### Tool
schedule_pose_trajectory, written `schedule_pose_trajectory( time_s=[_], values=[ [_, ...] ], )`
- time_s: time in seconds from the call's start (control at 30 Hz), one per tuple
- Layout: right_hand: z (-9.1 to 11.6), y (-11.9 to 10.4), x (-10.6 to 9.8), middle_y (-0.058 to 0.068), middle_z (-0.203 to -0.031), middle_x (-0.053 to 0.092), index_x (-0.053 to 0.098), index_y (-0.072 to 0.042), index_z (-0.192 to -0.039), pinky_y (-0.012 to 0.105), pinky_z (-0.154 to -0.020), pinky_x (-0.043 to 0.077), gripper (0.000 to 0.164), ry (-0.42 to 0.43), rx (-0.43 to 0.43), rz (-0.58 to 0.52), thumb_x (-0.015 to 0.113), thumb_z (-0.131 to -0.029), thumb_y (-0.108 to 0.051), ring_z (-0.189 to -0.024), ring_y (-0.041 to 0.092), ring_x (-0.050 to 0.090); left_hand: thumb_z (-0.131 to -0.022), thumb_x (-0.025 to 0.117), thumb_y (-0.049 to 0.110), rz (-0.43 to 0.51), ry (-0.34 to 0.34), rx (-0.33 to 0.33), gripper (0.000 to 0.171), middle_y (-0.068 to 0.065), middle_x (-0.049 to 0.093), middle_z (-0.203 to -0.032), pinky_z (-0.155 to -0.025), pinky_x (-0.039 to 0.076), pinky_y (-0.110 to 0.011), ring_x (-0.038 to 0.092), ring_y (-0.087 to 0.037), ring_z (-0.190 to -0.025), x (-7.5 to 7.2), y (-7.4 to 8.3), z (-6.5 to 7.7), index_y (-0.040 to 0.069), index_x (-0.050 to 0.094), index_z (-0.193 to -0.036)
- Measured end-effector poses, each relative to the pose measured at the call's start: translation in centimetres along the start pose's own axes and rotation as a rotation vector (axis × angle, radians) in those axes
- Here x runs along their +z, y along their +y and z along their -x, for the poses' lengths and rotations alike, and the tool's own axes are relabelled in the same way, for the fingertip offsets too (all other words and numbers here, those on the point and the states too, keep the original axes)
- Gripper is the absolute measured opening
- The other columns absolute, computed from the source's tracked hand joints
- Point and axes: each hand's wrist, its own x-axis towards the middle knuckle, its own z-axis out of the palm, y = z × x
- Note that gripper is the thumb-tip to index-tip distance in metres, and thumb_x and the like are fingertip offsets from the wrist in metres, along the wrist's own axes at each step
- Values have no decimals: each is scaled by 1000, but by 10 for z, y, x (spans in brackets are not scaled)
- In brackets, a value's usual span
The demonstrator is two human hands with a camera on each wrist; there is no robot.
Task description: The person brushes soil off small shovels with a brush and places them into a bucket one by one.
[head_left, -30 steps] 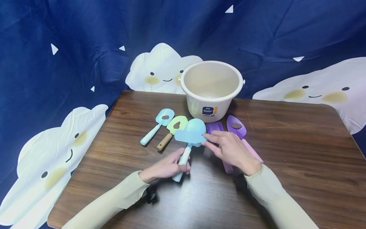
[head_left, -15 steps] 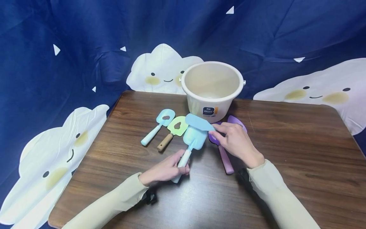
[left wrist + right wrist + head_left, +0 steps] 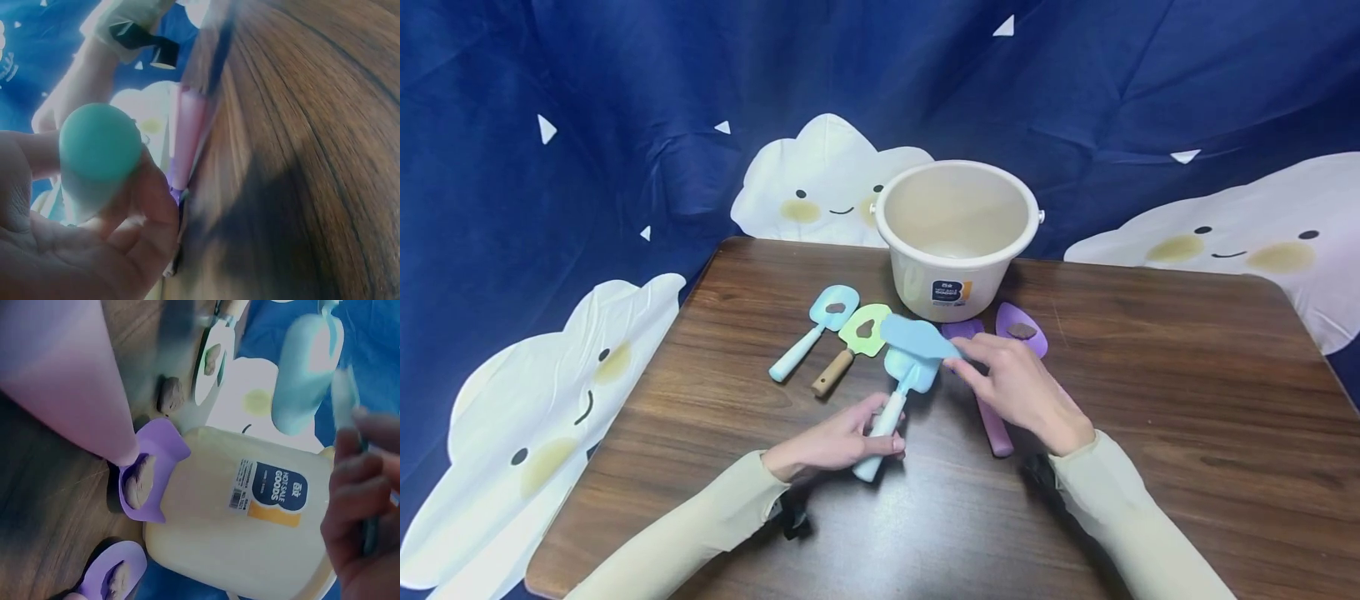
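From where I stand, the work looks partway through: the shovel (image 3: 925, 377) is up off the desk (image 3: 1165, 433), with a blue piece (image 3: 916, 336) over its blade, though I can't tell whether the two touch. The blue scoop (image 3: 840, 297), green scoop (image 3: 880, 340), purple scoop (image 3: 995, 427) and purple spade (image 3: 1011, 314) lie untouched, each bearing a brown lump (image 3: 865, 327); I'd judge those four are left. A loose lump (image 3: 170, 395) sits on the wood between the green and purple scoops.

The shovel hangs in front of the bucket (image 3: 913, 279), its blade pointing away from the person, towards it. Its long axis runs from the near handle end forward and a little to the right.

The left grip (image 3: 842, 435) has its fingers and thumb curled round the white handle; the right grip (image 3: 1018, 383) pinches one end of the blue piece, fingertips closed on it.
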Motion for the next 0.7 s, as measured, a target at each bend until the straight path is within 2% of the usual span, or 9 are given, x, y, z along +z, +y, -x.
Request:
schedule_pose_trajectory(
  time_s=[0.13, 0.23, 0.4, 0.53, 0.7],
  values=[
    [4, -8, 0, -3, -79, 61, 73, -10, -109, 26, -59, 49, 27, -67, -97, 3, 73, -85, -24, -66, 9, 53, -90, 64, 7, 53, 10, -35, 39, -1, 62, -86, -62, 48, -21, 58, -15, -74, 1, 2, -2, -8, 42, -118],
    [6, -12, -1, -8, -77, 57, 73, -13, -111, 20, -55, 45, 29, -111, -124, 26, 72, -86, -27, -65, 5, 48, -89, 65, 6, 71, 23, -38, 41, -3, 64, -85, -61, 50, -21, 60, -12, -70, 1, 3, -2, -8, 42, -120],
    [7, -14, -2, -11, -77, 56, 73, -16, -113, 16, -53, 40, 29, -142, -107, 46, 71, -87, -30, -65, 3, 45, -89, 66, 6, 59, 30, -18, 43, -10, 67, -87, -61, 52, -21, 62, -12, -72, 1, 3, -3, -9, 41, -121],
    [7, -13, -2, -8, -74, 53, 73, -15, -112, 17, -52, 38, 29, -138, -90, 48, 70, -88, -30, -62, 3, 42, -89, 65, 5, 34, 31, -7, 40, -13, 67, -88, -61, 52, -22, 63, -12, -72, 1, 4, -3, -9, 42, -119],
    [5, -11, -2, -7, -74, 55, 73, -13, -112, 19, -52, 39, 29, -114, -65, 30, 71, -87, -29, -61, 5, 45, -90, 64, 7, 3, 25, -3, 36, -23, 66, -91, -59, 50, -21, 60, -13, -70, 0, 6, -3, -8, 43, -116]
  ],
)
